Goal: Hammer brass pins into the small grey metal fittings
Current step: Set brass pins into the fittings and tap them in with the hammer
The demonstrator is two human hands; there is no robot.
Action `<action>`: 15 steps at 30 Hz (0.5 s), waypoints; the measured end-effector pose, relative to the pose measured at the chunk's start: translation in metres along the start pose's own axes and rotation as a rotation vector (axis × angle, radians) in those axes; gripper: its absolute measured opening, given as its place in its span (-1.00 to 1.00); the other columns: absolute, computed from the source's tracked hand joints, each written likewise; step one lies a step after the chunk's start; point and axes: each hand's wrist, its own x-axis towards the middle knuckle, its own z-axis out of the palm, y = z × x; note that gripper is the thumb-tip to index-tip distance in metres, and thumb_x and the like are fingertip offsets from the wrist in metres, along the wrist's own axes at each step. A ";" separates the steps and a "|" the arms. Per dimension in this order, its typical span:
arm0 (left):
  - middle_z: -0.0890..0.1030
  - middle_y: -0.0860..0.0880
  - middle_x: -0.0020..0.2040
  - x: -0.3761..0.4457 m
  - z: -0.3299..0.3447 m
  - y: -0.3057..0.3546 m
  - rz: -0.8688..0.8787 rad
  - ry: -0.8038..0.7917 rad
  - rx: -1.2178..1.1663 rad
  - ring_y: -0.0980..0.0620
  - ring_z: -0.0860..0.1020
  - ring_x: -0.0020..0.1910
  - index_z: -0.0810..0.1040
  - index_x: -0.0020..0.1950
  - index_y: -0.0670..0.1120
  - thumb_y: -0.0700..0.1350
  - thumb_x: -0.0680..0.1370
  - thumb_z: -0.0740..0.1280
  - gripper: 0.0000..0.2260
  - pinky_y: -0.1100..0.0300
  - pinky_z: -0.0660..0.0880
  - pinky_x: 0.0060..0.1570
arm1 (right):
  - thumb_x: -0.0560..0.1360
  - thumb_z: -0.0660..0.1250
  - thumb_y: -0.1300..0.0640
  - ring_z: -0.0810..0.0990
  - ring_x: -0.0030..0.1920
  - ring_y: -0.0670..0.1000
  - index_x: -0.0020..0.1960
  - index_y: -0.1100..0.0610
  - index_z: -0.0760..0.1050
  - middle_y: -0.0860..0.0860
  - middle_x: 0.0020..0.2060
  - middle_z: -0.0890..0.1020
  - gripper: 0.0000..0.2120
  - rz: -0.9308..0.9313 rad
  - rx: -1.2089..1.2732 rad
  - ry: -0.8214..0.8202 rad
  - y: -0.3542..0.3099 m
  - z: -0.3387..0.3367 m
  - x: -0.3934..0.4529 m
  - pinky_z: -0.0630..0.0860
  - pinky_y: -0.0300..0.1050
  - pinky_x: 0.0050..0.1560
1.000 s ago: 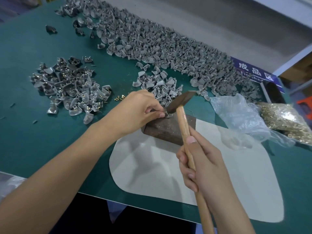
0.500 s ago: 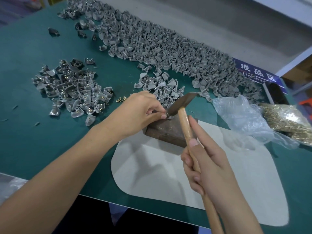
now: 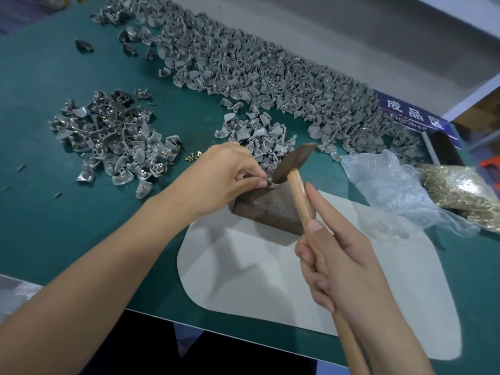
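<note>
Little moved since a second ago: dark steel hammer head tipped a touch lower onto the work, both hands in much the same places. Left hand pinching one small grey metal fitting against the top of a rusty brown metal block, fingertips curled tight round it (brass pin itself hidden under the hammer face). Right hand wrapped round the pale wooden hammer handle, index finger laid straight along the shaft, thumb pressed on top. Block resting half on a grey rounded mat, half on the green tabletop. Long heap of unworked grey fittings along the far edge; smaller pile of pinned fittings off to the left; a few loose brass pins just beside that pile. Clear plastic bag of brass pins at the right, near a blue sign.
</note>
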 end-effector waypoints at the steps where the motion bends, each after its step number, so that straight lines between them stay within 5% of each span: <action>1: 0.50 0.04 -0.31 0.000 0.000 0.000 -0.004 -0.003 -0.004 0.02 0.46 -0.19 0.76 -0.02 0.01 -0.04 0.54 0.50 -0.93 0.07 0.43 -0.19 | 0.74 0.17 0.08 0.20 -0.49 -0.06 0.39 -0.50 0.43 -0.06 -0.37 0.44 -0.54 -0.017 -0.011 0.017 -0.002 -0.002 -0.001 0.20 -0.28 -0.47; 15: 0.52 -0.01 -0.31 0.001 0.000 0.000 0.010 0.003 0.006 -0.02 0.46 -0.21 0.75 -0.04 -0.07 -0.06 0.54 0.51 -0.91 0.03 0.44 -0.19 | 0.72 0.23 0.00 0.19 -0.50 -0.06 0.41 -0.49 0.41 -0.06 -0.37 0.43 -0.58 -0.021 0.023 -0.027 0.003 0.008 0.001 0.18 -0.27 -0.48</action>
